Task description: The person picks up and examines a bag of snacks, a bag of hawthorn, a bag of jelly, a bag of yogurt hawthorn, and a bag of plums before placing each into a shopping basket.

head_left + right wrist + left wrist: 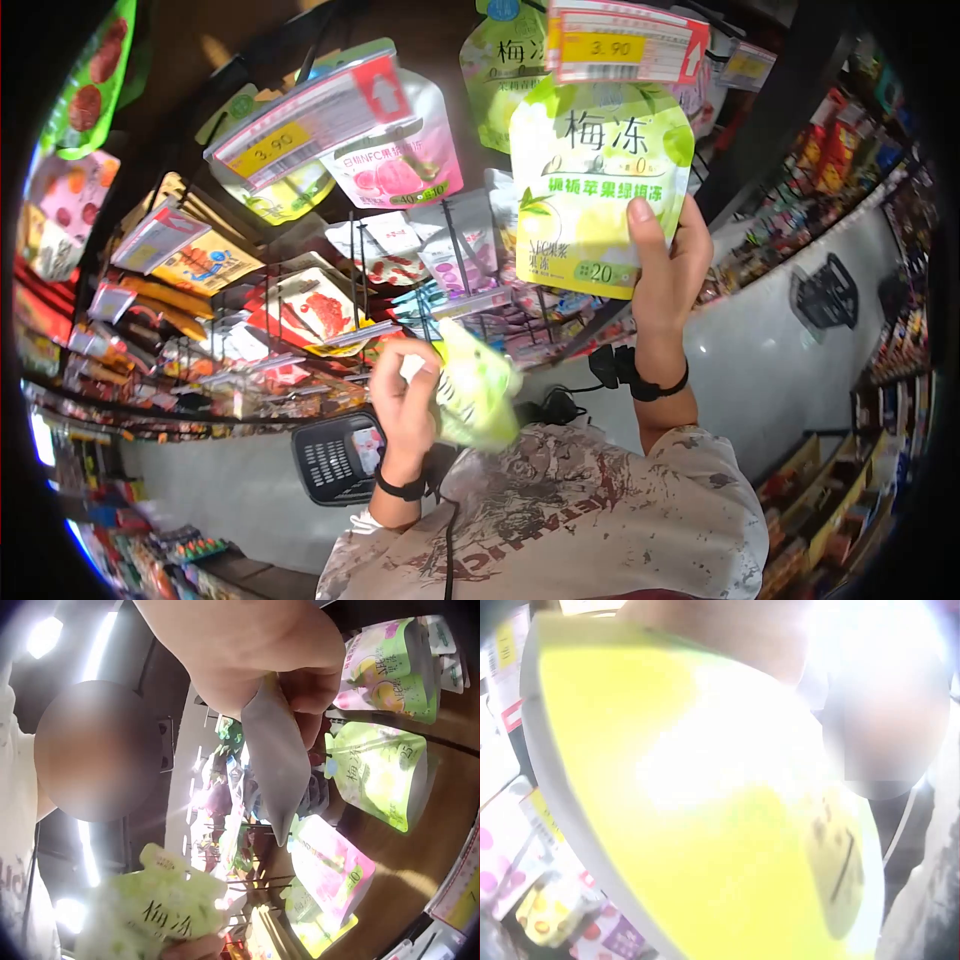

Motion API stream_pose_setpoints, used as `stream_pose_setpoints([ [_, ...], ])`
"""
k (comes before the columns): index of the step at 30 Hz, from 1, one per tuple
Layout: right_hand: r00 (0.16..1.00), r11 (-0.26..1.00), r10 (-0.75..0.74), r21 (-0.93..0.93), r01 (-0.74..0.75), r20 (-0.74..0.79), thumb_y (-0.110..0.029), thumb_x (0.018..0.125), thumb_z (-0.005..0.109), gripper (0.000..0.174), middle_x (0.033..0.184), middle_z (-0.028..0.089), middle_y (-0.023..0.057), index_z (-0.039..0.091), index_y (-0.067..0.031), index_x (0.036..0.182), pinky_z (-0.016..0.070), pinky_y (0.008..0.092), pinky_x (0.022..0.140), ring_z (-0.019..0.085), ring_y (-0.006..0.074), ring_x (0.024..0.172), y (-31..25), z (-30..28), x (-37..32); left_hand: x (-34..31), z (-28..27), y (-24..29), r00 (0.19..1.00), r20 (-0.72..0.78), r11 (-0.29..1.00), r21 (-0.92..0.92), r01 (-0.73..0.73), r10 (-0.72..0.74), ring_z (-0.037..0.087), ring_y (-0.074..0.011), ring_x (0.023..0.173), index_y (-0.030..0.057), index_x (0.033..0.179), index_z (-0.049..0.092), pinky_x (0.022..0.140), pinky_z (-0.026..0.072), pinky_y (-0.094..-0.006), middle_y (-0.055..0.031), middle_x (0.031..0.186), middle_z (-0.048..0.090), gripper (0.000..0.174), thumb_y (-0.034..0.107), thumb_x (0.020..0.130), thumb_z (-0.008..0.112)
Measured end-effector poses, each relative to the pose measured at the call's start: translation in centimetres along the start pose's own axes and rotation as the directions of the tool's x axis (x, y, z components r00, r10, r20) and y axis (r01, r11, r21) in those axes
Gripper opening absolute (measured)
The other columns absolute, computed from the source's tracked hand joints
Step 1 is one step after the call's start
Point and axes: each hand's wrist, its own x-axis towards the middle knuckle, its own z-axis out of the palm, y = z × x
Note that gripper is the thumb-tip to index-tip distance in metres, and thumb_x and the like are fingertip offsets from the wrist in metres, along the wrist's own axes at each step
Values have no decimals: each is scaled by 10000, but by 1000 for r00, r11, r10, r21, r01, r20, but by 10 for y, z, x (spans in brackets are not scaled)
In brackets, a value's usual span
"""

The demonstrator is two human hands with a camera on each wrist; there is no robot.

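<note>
The right hand (672,270) pinches a green and yellow jelly pouch (590,200) by its side, front toward the head camera, just below a 3.90 price tag (628,45). Lower and to the left, the left hand (405,400) grips a second light green pouch (475,390), tilted and blurred. In the left wrist view that pouch (705,810) fills most of the picture. The right wrist view has the right hand (262,660) above its pouch (276,757), seen edge-on, with the left hand's pouch (169,907) at the bottom.
A pink pouch (395,150) and other pouches hang from the rack, behind price tags (310,120). Packaged snacks (310,305) fill the lower hooks. A black basket (335,460) stands on the grey floor (220,480); another dark basket (825,292) is at the right.
</note>
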Motion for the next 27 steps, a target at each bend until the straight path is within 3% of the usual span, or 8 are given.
stream_pose_setpoints([
  [2, 997, 1000, 2, 16, -3, 83, -169, 945, 702, 314, 990, 721, 60, 659, 53, 1162, 502, 248, 766, 635, 103, 866, 4, -6, 6, 16, 20, 22, 989, -104, 987, 130, -96, 109, 534, -110, 876, 12, 956, 584, 815, 429, -258, -38, 960, 587, 37, 42, 935, 591],
  [5, 981, 996, -80, 51, 72, 174, -128, 910, 740, 298, 944, 741, 109, 664, 55, 1133, 536, 283, 718, 682, 128, 798, 17, -16, 10, 42, 59, 58, 972, -12, 942, 253, -222, 233, 593, -112, 915, -27, 1174, 640, 869, 479, -271, -84, 1106, 659, 241, 31, 940, 619],
  [9, 945, 972, -232, 86, 218, 232, -79, 867, 781, 315, 930, 737, 152, 658, 57, 1123, 549, 304, 704, 712, 185, 766, 27, -21, 16, 69, 103, 91, 979, 48, 890, 410, -200, 198, 599, -58, 738, 26, 1460, 543, 741, 492, -232, -88, 1017, 711, 538, 55, 929, 624],
  [13, 946, 961, -230, 204, 184, 228, -136, 889, 773, 333, 956, 721, 159, 645, 48, 1135, 549, 352, 711, 720, 252, 801, 40, -16, 23, 90, 131, 106, 959, 84, 792, 547, -272, 272, 736, -130, 791, 49, 1515, 484, 663, 518, -255, -176, 1206, 732, 615, 93, 924, 648],
  [15, 945, 952, -213, 272, 143, 249, -143, 892, 770, 369, 1008, 717, 152, 628, 48, 1173, 549, 358, 758, 715, 251, 863, 44, -13, 26, 101, 143, 109, 928, 87, 732, 589, -342, 363, 777, -265, 906, 32, 1477, 511, 693, 556, -297, -203, 1127, 745, 580, 112, 925, 672],
  [19, 926, 941, -206, 325, 99, 316, -82, 898, 752, 451, 1174, 710, 125, 579, 62, 1289, 553, 321, 885, 695, 170, 1026, 52, -12, 29, 115, 151, 114, 925, 68, 657, 684, -317, 375, 771, -323, 821, 10, 1367, 566, 672, 565, -324, -229, 918, 733, 473, 135, 927, 688],
  [22, 927, 933, -191, 352, 71, 321, -114, 893, 764, 473, 1177, 709, 124, 577, 62, 1290, 552, 323, 890, 694, 173, 1032, 43, -13, 32, 112, 161, 119, 929, 36, 611, 744, -271, 368, 524, -42, 608, -52, 1408, 522, 582, 422, -212, -64, 664, 654, 502, 94, 952, 671],
  [27, 899, 935, -257, 325, 139, 355, -163, 875, 790, 529, 1186, 709, 126, 574, 57, 1305, 542, 329, 907, 697, 182, 1039, 52, -13, 37, 113, 161, 114, 895, 84, 489, 813, -316, 439, 506, -42, 532, -46, 1372, 548, 527, 405, -211, -76, 640, 640, 487, 92, 926, 686],
])
